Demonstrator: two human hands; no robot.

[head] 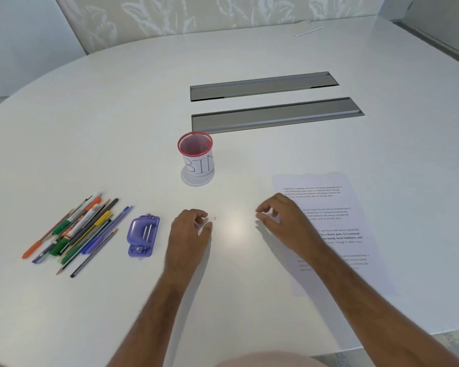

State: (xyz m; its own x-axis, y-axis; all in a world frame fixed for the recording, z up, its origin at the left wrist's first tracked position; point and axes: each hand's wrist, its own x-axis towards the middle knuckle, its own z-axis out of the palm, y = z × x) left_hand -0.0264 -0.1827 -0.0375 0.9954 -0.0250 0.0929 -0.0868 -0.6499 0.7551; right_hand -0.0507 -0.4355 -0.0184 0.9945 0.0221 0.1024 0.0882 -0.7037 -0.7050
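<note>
My left hand (190, 230) hovers low over the white table (117, 128), fingers loosely curled with nothing seen in them. A tiny white paper bit (214, 218) lies just past its fingertips. My right hand (280, 217) is over the left edge of a printed sheet (339, 207). Its thumb and forefinger tips are close together; blur hides whether they pinch anything. A red mesh cup (195, 152) with a paper label reading "BIN" stands upright beyond both hands. A purple hole punch (142, 235) lies to the left of my left hand.
A loose pile of several pens and pencils (77, 229) lies at the left. Two grey cable flaps (276, 115) are set into the table behind the cup. The table's rounded near edge runs close to my body.
</note>
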